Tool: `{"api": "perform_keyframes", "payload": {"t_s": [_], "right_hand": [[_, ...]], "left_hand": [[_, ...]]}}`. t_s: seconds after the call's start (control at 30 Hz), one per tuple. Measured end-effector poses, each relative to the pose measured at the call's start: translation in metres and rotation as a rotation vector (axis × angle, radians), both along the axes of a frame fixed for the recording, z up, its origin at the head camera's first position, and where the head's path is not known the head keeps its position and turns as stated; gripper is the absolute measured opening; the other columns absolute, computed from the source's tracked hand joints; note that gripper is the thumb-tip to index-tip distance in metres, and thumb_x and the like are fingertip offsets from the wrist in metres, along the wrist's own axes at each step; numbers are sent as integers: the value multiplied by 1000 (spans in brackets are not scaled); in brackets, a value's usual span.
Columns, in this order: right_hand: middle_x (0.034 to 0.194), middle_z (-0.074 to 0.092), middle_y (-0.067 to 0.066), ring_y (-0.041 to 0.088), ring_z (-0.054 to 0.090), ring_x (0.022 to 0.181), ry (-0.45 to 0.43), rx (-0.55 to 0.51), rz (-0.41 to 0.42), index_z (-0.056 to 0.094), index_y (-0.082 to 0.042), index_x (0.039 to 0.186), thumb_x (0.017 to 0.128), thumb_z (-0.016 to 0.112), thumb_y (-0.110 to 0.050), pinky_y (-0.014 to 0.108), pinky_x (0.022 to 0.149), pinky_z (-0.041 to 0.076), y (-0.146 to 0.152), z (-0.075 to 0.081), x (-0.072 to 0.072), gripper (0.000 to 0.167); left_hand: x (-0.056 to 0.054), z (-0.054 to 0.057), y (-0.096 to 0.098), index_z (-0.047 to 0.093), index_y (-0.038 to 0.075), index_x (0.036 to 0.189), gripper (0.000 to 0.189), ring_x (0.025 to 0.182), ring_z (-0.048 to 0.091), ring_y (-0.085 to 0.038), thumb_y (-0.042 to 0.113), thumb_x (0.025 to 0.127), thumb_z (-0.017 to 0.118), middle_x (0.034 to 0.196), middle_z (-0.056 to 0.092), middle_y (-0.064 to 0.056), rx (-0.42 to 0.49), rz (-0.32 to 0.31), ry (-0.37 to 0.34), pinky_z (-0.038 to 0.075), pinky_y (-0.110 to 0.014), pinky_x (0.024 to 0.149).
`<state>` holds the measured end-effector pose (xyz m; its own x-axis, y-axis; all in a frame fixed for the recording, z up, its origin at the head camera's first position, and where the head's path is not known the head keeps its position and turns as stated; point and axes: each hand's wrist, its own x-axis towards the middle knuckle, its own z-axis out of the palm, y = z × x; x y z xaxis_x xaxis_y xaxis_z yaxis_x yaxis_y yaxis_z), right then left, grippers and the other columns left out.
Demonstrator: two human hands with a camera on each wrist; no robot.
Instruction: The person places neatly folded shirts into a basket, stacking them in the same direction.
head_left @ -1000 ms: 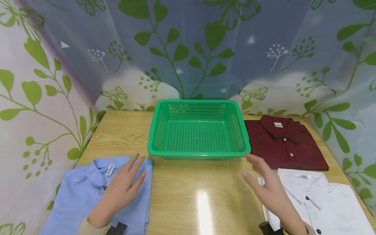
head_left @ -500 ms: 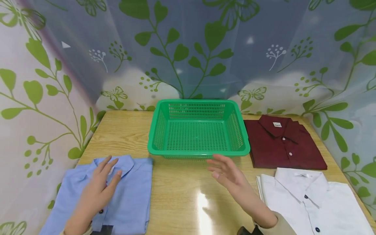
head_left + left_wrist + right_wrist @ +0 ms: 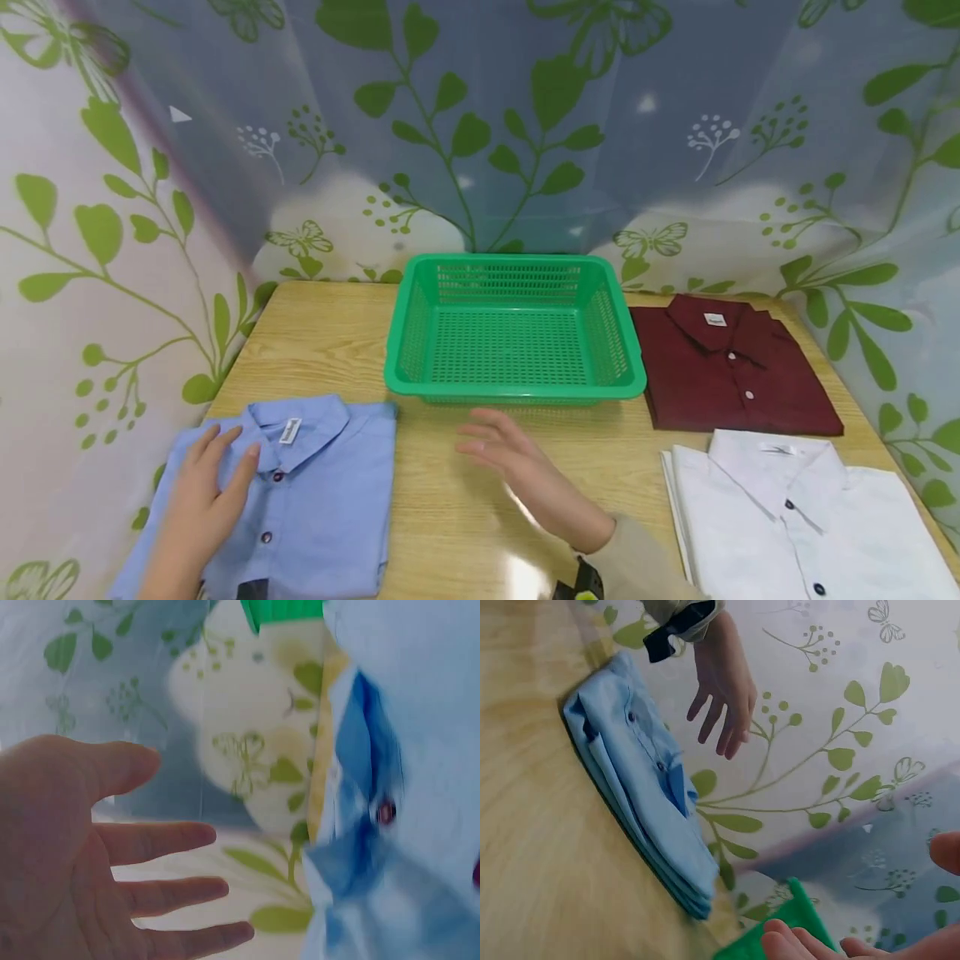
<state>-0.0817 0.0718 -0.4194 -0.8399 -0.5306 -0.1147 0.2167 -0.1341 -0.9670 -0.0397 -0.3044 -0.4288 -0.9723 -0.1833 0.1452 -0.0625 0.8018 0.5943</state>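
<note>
A folded light blue shirt point(image 3: 322, 492) with dark buttons lies at the front left of the table. Over its left part hangs my left hand point(image 3: 198, 500), fingers spread and holding nothing; the left wrist view shows the same open palm point(image 3: 52, 847) beside the shirt point(image 3: 435, 735). My right hand point(image 3: 525, 475) is above the middle of the table, in front of the green basket point(image 3: 517, 392), its fingers extended and nothing in them. In the right wrist view, the blue shirt point(image 3: 641, 780) shows as a flat stack of folds, with fingers of my right hand point(image 3: 802, 945) at the bottom edge.
At the right lie a folded maroon shirt point(image 3: 735, 375) and, nearer, a folded white shirt point(image 3: 810, 517). The basket stands at the back middle of the wooden table point(image 3: 322, 333), nothing in it. Leaf-patterned curtains point(image 3: 480, 125) enclose the back and sides.
My right hand has moved left from beside the white shirt to the middle of the table. My left hand has shifted left across the blue shirt, uncovering its collar label.
</note>
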Motion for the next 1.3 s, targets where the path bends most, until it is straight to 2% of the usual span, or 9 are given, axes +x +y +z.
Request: {"api": "perform_keyframes", "payload": {"t_s": [0.13, 0.23, 0.37, 0.57, 0.67, 0.83, 1.0, 1.17, 1.3], "right_hand": [[151, 30, 30, 45, 37, 136, -83, -111, 32, 20, 6, 150, 104, 45, -21, 52, 117, 24, -18, -15, -7, 59], [151, 27, 33, 49, 33, 137, -144, -176, 39, 17, 10, 150, 103, 44, -21, 51, 117, 24, -31, -25, -12, 62], [153, 25, 34, 49, 29, 140, -245, -237, 42, 13, 11, 152, 102, 46, -23, 50, 117, 24, -47, -38, -19, 68], [155, 18, 36, 47, 22, 144, -379, -293, 93, 8, 11, 153, 102, 47, -28, 51, 118, 21, -64, -56, -23, 75], [155, 19, 36, 46, 21, 144, -416, -322, 96, 10, 11, 153, 102, 46, -27, 51, 118, 21, -70, -62, -21, 73], [154, 21, 37, 47, 23, 144, -416, -343, 92, 12, 12, 152, 102, 44, -26, 51, 117, 22, -76, -69, -19, 70], [154, 23, 36, 47, 24, 143, -423, -332, 81, 16, 14, 151, 101, 46, -26, 50, 117, 24, -82, -72, -17, 70], [151, 28, 35, 46, 29, 141, -433, -305, 82, 16, 15, 150, 100, 49, -26, 49, 116, 27, -85, -74, -14, 72], [145, 38, 36, 45, 38, 136, -410, -248, 98, 19, 16, 149, 100, 50, -26, 50, 114, 31, -84, -73, -14, 71]], "left_hand": [[4, -9, -16, 46, -13, 135, 52, 125, 29, -67, 28, 103, 50, 144, 29, -44, -26, 146, -8, 25, -75, 99], [8, -13, -27, 43, -12, 138, 58, 126, 27, -68, 32, 101, 51, 146, 25, -43, -55, 261, -72, 24, -75, 99], [12, -16, -41, 35, -13, 142, 68, 127, 24, -69, 37, 99, 52, 148, 18, -44, -82, 326, -160, 24, -79, 95], [15, -26, -53, 36, -11, 140, 68, 119, 28, -71, 41, 99, 52, 140, 27, -44, -95, 348, -193, 29, -78, 87], [15, -33, -58, 37, -14, 138, 68, 115, 31, -70, 40, 99, 51, 132, 32, -47, -99, 339, -212, 28, -74, 91], [13, -41, -63, 35, -20, 136, 69, 116, 31, -69, 37, 100, 52, 130, 32, -50, -67, 297, -257, 26, -71, 98], [10, -47, -68, 33, -19, 138, 73, 115, 29, -71, 40, 100, 52, 130, 31, -49, -79, 290, -300, 27, -73, 94], [9, -52, -69, 34, -21, 134, 67, 116, 31, -65, 29, 97, 58, 126, 36, -49, -109, 258, -257, 23, -69, 95], [9, -54, -69, 30, -23, 136, 68, 117, 30, -64, 16, 92, 64, 124, 36, -51, -72, 239, -228, 23, -68, 99]]}}
